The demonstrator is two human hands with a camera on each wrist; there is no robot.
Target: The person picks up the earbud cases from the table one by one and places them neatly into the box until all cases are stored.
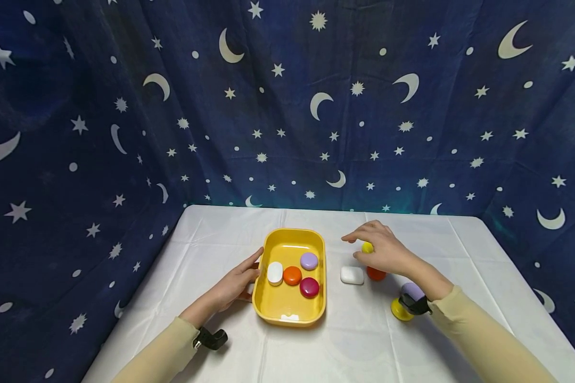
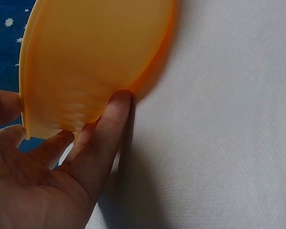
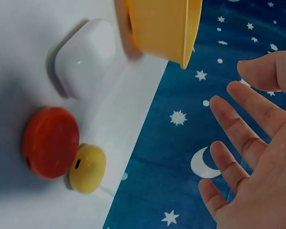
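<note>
In the head view, my left hand touches the left outer wall of a yellow tray. Its fairly straight fingers lie against that wall in the left wrist view. Inside the tray are a white rounded oblong piece and round orange, lilac and magenta pieces. My right hand hovers right of the tray, fingers spread and holding nothing. Below it lie a yellow round piece and a red-orange disc. A white rounded block lies between tray and hand.
Under the right wrist are a lilac piece, partly hidden by the wrist camera, and a yellow round piece. A white cloth covers the table. A dark blue curtain with moons and stars hangs behind it.
</note>
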